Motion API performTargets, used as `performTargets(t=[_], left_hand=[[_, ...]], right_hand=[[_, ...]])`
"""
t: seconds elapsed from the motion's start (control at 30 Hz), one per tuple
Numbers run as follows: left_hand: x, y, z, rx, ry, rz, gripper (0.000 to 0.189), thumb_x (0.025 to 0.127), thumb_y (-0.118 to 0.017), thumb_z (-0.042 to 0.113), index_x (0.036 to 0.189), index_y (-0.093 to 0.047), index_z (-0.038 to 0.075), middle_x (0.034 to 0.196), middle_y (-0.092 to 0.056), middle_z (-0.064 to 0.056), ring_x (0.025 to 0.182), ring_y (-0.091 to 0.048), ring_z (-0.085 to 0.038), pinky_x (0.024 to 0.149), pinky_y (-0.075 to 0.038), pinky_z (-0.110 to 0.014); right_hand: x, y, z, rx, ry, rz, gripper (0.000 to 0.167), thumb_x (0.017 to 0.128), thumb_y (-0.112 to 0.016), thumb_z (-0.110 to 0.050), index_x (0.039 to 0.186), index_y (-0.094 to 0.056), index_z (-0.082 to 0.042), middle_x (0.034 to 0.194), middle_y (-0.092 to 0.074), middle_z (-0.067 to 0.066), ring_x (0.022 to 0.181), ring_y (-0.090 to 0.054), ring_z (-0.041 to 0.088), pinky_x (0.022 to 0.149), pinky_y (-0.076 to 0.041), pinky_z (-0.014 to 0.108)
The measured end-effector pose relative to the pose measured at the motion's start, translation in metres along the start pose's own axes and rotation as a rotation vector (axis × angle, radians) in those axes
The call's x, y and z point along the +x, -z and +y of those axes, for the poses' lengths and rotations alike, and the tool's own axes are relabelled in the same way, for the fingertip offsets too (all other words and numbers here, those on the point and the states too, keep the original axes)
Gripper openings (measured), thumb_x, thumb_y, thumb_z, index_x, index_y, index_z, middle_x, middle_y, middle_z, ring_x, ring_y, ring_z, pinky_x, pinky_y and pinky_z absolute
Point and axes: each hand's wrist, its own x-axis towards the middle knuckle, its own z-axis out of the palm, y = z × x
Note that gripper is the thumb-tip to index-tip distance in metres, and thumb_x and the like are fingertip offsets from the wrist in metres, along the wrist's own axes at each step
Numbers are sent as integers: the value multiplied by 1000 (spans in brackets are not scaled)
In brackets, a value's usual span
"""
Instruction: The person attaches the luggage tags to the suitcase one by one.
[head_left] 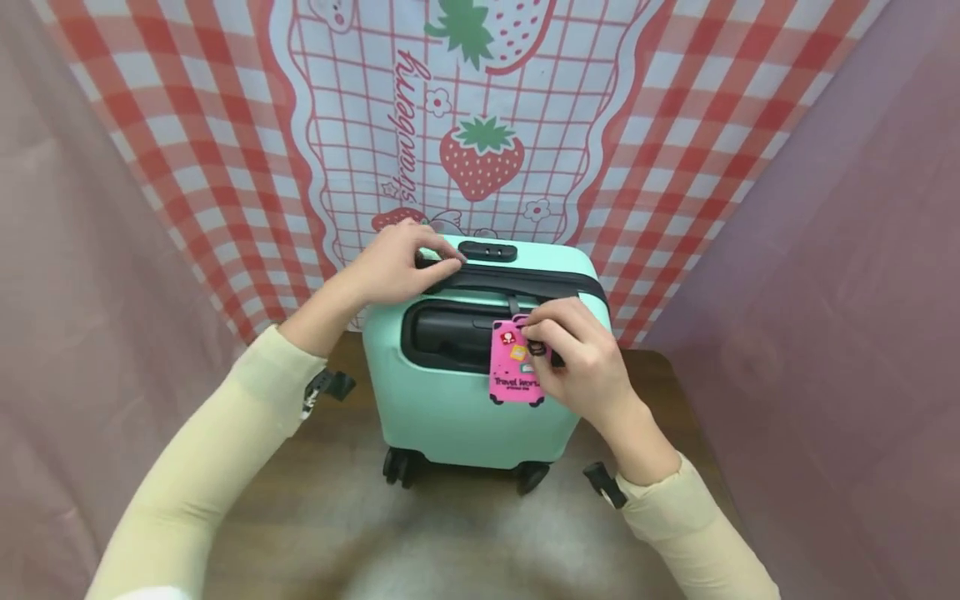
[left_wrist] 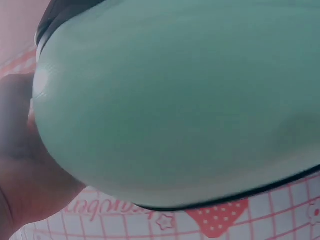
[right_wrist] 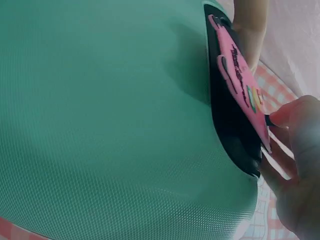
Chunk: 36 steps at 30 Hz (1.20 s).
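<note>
A mint-green suitcase [head_left: 465, 417] stands upright on its black wheels. My left hand [head_left: 393, 262] is over the left end of its black top handle [head_left: 517, 279], thumb and forefinger meeting there; in the left wrist view that hand is partly hidden behind the shell. A pink luggage tag [head_left: 510, 375], shaped like a small suitcase with coloured patches, hangs on a strap [head_left: 513, 306] in front of the recess with the pull-out handle [head_left: 450, 333]. At the tag's upper right edge, my right hand [head_left: 581, 358] pinches a small black strap piece [right_wrist: 269, 120].
Behind the handle a black combination lock [head_left: 487, 251] is set in the top of the case. A red-checked strawberry cloth [head_left: 480, 158] hangs at the back. Pinkish drapes [head_left: 810, 333] rise on both sides, above a brown wood-look floor [head_left: 330, 467].
</note>
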Motion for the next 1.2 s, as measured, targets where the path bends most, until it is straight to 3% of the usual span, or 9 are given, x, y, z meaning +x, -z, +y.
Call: performTargets(t=[0.17, 0.27, 0.37, 0.5, 0.63, 0.77, 0.97, 1.2], left_hand=[[28, 5, 16, 52, -33, -216, 27, 107, -63, 20, 129, -78, 17, 128, -77, -5, 113, -70, -21, 100, -55, -43], [47, 5, 25, 91, -71, -310, 29, 108, -60, 15, 130, -78, 20, 118, -79, -6, 95, -68, -16, 89, -55, -36], [64, 6, 31, 99, -83, -408, 34, 106, -58, 9, 129, -79, 24, 116, -79, -3, 70, -53, -11, 71, -47, -28], [82, 6, 38, 108, -91, -529, 40, 102, -56, 1, 125, -81, 24, 125, -77, 0, 59, -31, -9, 61, -34, -24], [90, 4, 41, 153, -98, -532, 27, 101, -67, 7, 116, -84, 19, 113, -81, -1, 64, -44, -7, 63, -40, -23], [88, 1, 42, 176, -95, -491, 13, 99, -76, 16, 108, -85, 17, 100, -80, -2, 82, -62, -12, 73, -52, -27], [82, 3, 44, 202, -116, -447, 10, 101, -73, 16, 107, -80, 15, 103, -77, -3, 88, -66, -17, 82, -55, -32], [77, 9, 54, 262, -83, -448, 13, 107, -64, 19, 111, -74, 11, 109, -74, -5, 95, -66, -18, 91, -57, -36]], right_hand=[[-2, 4, -2, 49, -134, -110, 13, 83, -76, 1, 94, -70, -1, 108, -69, 14, 101, -67, 27, 82, -61, 41], [-3, 6, 0, 53, -143, -147, 16, 82, -76, 2, 94, -67, -2, 110, -67, 14, 100, -66, 25, 81, -62, 41], [-4, 5, 4, 87, -131, -149, 14, 82, -73, 3, 92, -66, -3, 108, -67, 14, 97, -66, 24, 78, -61, 39], [-5, 3, 9, 152, -134, -110, 12, 82, -72, 3, 90, -66, -3, 104, -68, 13, 92, -67, 22, 74, -58, 36], [-3, 3, 13, 187, -148, -81, 12, 82, -72, 3, 89, -66, -4, 101, -68, 12, 89, -66, 20, 68, -54, 34], [-4, 3, 14, 181, -146, -72, 13, 81, -74, 3, 89, -67, -4, 101, -69, 11, 90, -65, 21, 67, -52, 32], [-2, 5, 16, 143, -158, -83, 14, 81, -76, 1, 90, -68, -5, 101, -67, 11, 94, -63, 22, 73, -54, 31], [7, 3, 16, 94, -162, -109, 14, 83, -79, -1, 92, -69, -5, 98, -63, 11, 92, -59, 21, 70, -56, 37]])
